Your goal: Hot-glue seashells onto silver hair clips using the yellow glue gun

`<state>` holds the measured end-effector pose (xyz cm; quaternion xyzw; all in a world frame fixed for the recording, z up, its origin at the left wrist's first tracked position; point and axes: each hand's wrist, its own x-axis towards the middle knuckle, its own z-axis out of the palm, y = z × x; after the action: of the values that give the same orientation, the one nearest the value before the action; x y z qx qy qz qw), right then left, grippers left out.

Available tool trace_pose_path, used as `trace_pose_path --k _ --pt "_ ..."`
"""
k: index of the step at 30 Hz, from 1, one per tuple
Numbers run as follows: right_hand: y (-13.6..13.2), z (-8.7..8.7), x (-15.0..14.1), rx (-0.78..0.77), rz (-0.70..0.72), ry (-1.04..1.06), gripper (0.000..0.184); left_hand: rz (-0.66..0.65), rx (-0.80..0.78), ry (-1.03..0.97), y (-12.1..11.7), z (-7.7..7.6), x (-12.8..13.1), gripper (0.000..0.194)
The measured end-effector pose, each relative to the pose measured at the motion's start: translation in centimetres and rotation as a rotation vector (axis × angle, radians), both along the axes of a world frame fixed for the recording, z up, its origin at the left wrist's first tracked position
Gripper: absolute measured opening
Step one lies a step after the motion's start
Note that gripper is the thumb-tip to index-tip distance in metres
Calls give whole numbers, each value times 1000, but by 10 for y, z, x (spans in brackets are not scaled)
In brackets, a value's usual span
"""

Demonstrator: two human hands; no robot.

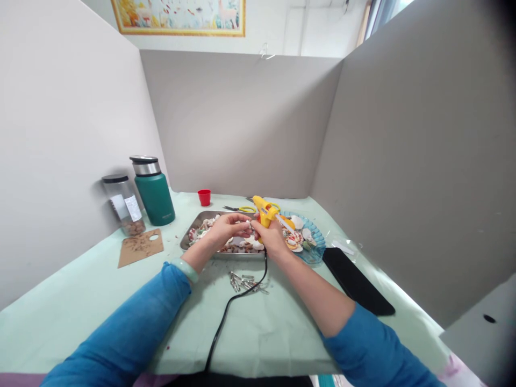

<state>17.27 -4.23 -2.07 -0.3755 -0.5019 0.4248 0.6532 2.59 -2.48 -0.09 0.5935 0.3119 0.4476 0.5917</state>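
Note:
A yellow hot glue gun (264,209) is gripped in my right hand (273,238), with a white glue stick showing at its rear and a black cord trailing down from its handle. Close beside it, my left hand (229,228) is closed in a pinch over the tray. A small pale thing shows at its fingertips, too small to name. The fingers of both hands nearly meet. Beneath them lies a metal tray (186,243) of mixed seashells. To the right, a blue glass plate (318,244) bears more shells, partly hidden by my right hand.
Metal clips (244,282) lie in front of the tray near the cord (229,303). Behind are a red cup (204,198) and scissors (239,208). At left stand a green bottle (155,196), a clear jar (127,207) and a brown board (141,248). A black pad (358,282) lies right.

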Motion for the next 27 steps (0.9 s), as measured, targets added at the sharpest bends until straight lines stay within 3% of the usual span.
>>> trace_pose_path --k 14,27 --pt "-6 4 1 25 104 27 28 -4 -44 -83 0 1 -1 33" --pt "-4 3 0 15 63 15 28 -56 15 -10 7 -7 -5 31"
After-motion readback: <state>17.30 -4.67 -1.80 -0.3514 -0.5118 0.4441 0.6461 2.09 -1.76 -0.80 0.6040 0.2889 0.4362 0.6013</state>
